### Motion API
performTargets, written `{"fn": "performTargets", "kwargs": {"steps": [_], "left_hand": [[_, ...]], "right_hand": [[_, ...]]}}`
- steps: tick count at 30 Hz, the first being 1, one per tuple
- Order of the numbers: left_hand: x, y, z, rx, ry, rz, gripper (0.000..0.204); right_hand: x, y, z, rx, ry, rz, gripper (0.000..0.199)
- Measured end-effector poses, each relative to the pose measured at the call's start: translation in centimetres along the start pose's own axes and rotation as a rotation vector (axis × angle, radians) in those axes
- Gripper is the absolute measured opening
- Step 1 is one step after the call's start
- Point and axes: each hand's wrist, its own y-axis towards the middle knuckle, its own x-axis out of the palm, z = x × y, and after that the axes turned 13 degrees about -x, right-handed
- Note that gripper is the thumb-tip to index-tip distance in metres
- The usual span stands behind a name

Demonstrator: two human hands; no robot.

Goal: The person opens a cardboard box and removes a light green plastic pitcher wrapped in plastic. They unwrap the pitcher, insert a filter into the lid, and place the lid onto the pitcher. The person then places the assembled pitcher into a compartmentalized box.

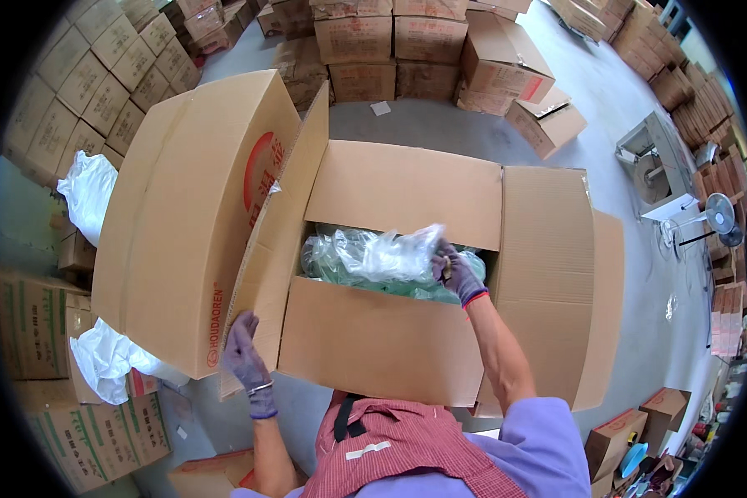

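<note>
A large open cardboard box (407, 191) stands in front of me with its flaps spread. Inside lies a clear plastic liner bag (382, 253) over green contents (324, 266). My right hand (456, 274), in a purple glove, reaches into the box and pinches the bunched top of the plastic bag. My left hand (245, 353), also gloved, rests on the lower edge of the box's left flap (274, 249). A second large cardboard box (191, 216) leans against that flap on the left.
Stacks of cardboard boxes (390, 41) line the back and the left side (91, 83). White plastic bags (87, 187) lie at the left. A strapping machine (656, 166) and a floor fan (718, 217) stand at the right on the grey floor.
</note>
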Motion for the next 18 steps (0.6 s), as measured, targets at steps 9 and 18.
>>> {"fn": "performTargets", "kwargs": {"steps": [9, 18], "left_hand": [[5.6, 3.6, 2.6, 0.114, 0.074, -0.023, 0.035], [10.8, 9.0, 1.3, 0.169, 0.314, -0.076, 0.031]], "right_hand": [[5.6, 0.0, -6.9, -0.700, -0.582, 0.298, 0.030], [16.7, 10.6, -21.6, -0.927, -0.782, 0.204, 0.034]]}}
